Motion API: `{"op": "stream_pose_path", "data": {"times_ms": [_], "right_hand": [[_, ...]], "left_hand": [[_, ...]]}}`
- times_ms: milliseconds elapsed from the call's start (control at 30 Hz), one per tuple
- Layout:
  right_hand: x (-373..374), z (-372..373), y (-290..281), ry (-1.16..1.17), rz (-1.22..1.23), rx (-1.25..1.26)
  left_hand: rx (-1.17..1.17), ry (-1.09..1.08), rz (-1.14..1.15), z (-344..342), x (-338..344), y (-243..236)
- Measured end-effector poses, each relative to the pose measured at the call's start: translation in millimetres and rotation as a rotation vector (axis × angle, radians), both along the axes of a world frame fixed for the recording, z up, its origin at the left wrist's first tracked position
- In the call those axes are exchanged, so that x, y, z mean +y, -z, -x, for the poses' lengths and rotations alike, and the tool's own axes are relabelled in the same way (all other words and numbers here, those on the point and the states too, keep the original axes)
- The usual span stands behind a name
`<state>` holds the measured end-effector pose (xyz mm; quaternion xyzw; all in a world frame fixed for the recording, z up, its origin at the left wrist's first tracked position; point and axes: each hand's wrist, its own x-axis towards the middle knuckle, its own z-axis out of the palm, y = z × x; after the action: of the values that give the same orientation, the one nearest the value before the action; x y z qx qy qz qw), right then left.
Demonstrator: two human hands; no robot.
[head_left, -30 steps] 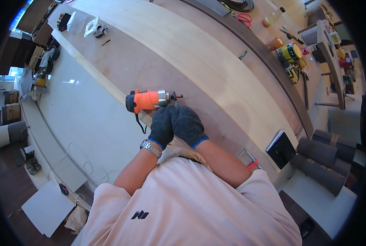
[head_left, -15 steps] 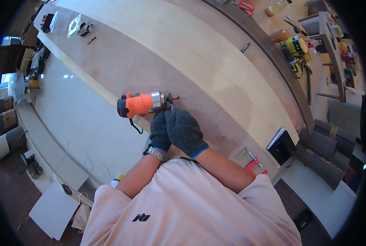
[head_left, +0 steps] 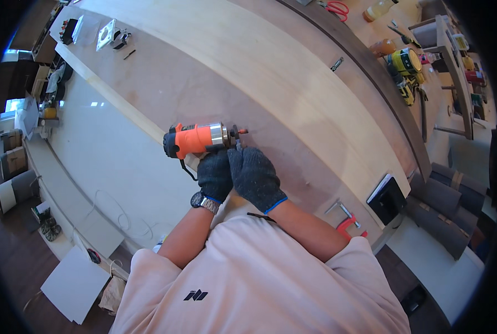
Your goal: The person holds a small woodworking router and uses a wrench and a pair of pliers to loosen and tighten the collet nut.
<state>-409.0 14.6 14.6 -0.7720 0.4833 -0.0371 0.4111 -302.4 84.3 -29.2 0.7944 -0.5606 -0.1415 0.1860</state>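
An orange and black trim router [head_left: 195,139] lies sideways, its silver collar and collet end pointing right with a reddish bit [head_left: 243,131] in it. Both hands wear dark grey knit gloves with blue cuffs and press against each other just below the collet end. My left hand [head_left: 215,175] is closed beside the silver collar; what its fingers grip is hidden. Closed too is my right hand [head_left: 255,175], with the grey metal tip of what looks like a small wrench [head_left: 238,145] sticking out toward the collet. A black cord curls below the router body.
Long pale wooden boards [head_left: 293,106] run across the workbench. A red clamp [head_left: 347,222] and a black notebook [head_left: 386,200] are at right. Far left lie a router base [head_left: 108,36] and small parts. Bottles, a yellow can [head_left: 404,61] and red scissors [head_left: 337,9] stand far right.
Hands and router keep nearly the same hold on each other. The whole view has shifted slightly, with the scene sitting a little farther right.
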Motion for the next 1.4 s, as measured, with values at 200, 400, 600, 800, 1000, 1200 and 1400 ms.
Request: {"op": "stream_pose_path", "data": {"times_ms": [200, 400, 600, 800, 1000, 1200, 1400], "right_hand": [[0.3, 0.0, -3.9, 0.026, -0.003, -0.004], [5.1, 3.9, 20.2, -0.181, 0.111, 0.054], [4.3, 1.3, 9.7, -0.129, 0.093, 0.010], [3.4, 2.7, 13.4, -0.076, 0.063, -0.026], [-2.3, -5.1, -23.3, 0.047, -0.100, 0.058], [-0.8, 1.8, -21.4, 0.105, -0.104, 0.053], [0.0, -2.8, -20.5, 0.078, -0.078, 0.090]], "left_hand": [[0.203, -0.049, -0.162, 15.9, 19.6, -18.2], [0.346, -0.045, -0.291, -2.6, 36.4, -19.5], [0.846, -0.076, -0.301, -51.4, 71.6, -33.2], [0.633, 0.229, -0.156, -114.8, 9.0, -103.6], [0.093, 0.625, -0.292, -159.5, -82.7, -110.5], [-0.102, 0.813, -0.765, -147.4, -168.3, -109.7], [-0.181, 1.148, -0.828, -133.6, -213.6, -84.4]]}}
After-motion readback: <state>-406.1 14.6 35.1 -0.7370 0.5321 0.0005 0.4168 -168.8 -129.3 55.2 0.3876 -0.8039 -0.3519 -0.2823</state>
